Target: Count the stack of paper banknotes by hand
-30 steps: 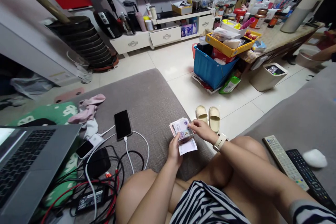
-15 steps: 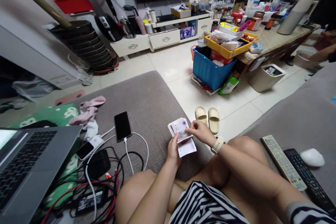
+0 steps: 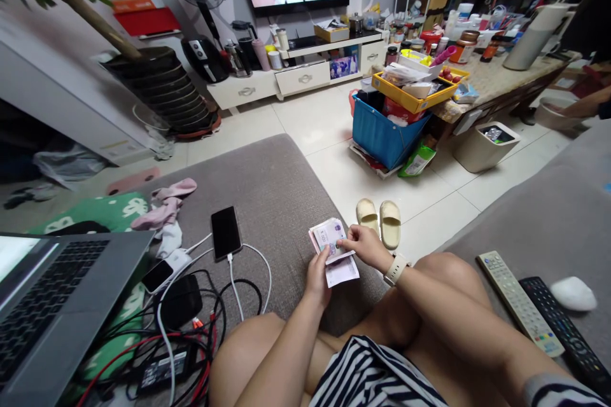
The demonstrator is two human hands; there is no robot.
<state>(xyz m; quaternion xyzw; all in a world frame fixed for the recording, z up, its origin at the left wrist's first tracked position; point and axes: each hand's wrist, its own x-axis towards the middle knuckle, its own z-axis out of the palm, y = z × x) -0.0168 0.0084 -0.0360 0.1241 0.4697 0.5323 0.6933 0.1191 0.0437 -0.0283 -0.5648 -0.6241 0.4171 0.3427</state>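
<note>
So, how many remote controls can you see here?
2, both on the grey couch: a beige remote and, right of it, a black remote; others could be hidden elsewhere.

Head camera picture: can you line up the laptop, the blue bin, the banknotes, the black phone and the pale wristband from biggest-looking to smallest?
1. Laptop, even cut off at the edge
2. Blue bin
3. Banknotes, partly covered, and black phone: too alike to rank
4. Pale wristband

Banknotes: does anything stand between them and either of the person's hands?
Nothing visible does. The left hand holds the banknotes from the near side, and the right hand touches them directly at their right side.
</note>
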